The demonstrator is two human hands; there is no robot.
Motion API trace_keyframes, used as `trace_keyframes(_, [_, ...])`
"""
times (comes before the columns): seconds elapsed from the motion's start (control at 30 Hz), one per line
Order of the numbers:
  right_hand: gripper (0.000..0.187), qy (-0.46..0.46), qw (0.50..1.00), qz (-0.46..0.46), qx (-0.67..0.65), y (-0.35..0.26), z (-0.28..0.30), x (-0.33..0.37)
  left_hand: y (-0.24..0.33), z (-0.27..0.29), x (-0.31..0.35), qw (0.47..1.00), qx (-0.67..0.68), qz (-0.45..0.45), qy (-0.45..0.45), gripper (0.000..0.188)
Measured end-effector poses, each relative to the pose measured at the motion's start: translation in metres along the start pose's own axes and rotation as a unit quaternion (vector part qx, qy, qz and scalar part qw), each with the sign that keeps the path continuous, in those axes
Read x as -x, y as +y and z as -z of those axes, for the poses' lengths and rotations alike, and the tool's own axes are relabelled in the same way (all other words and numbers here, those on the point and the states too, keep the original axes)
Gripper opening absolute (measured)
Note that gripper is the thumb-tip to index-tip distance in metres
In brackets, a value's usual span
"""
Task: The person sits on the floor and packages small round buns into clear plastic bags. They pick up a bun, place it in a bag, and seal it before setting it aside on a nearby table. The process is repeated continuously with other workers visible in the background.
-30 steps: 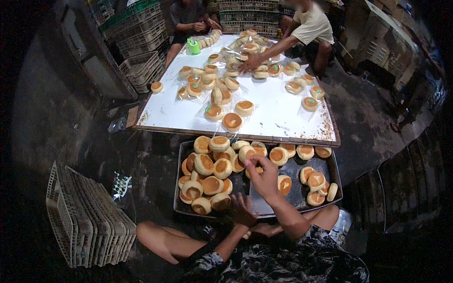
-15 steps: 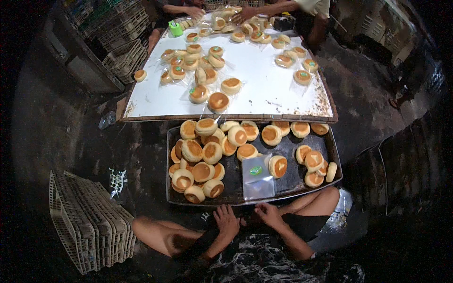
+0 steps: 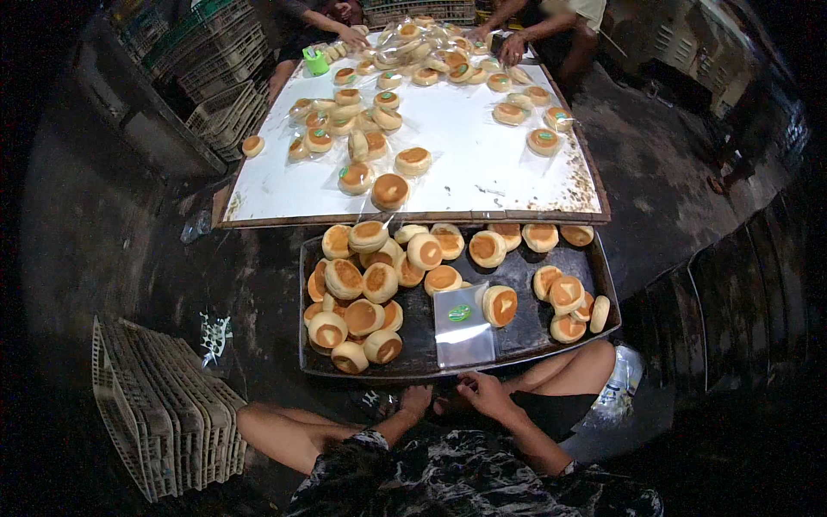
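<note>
"One broad, white-topped counter lies beyond the person's bare left grip and bare right grip. Anything different up there?"

"Yes. A second ago a co-worker's arm stretched across the clear-wrapped, round buns piled farthest from the grips. Now that co-worker's bare hands are drawn back to the right of the pile."

"And nearer?"

"Just ahead of both grips is the dark, rectangular metal tray. The right grip was over it a second ago; now it sits short of the front rim. The heap of pale, brown-topped buns ahead and to the left of the left grip looks the same."

"What did that withdrawal uncover?"

"The flat, clear plastic bag with a green oval label, straight ahead of the right grip. It lies in full view, apparently with nothing inside."

"How are the grips themselves?"

"Right one: fingers curled, but I can't tell whether they pinch anything. Left one: spread half a second ago, now drawn in, its fingers too dim to read."

"Smallest thing worth noting?"

"The single round, golden-topped bun, ahead of the right grip at the bag's right edge, unwrapped. I'd judge it a pause: neither grip is handling anything in the tray."
</note>
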State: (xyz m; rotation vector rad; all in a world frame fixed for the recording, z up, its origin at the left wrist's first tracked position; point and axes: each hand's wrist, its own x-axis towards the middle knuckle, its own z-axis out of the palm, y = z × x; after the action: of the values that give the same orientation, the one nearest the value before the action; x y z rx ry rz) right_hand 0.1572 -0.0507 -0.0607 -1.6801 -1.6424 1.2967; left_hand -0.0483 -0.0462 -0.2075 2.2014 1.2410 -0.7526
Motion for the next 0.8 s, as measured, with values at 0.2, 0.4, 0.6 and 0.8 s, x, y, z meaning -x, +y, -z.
trace_keyframes(0.2, [0.047,-0.083,0.995,0.044,0.021,0.000,0.015,-0.001,-0.002,0.074,0.038,0.993,0.086,-0.062,-0.051,0.030])
trace_keyframes(0.4, [0.062,-0.139,0.990,0.028,-0.010,-0.005,0.003,0.002,-0.044,0.159,0.136,0.891,0.449,0.018,0.063,0.037])
trace_keyframes(0.6, [0.060,-0.156,0.987,0.020,0.028,-0.030,0.020,-0.024,-0.095,0.249,0.123,0.475,0.804,-0.218,0.284,0.060])
trace_keyframes(0.8, [0.051,-0.006,1.000,-0.012,-0.004,-0.037,0.046,-0.023,-0.007,0.263,0.089,0.873,0.354,-0.203,0.266,0.086])
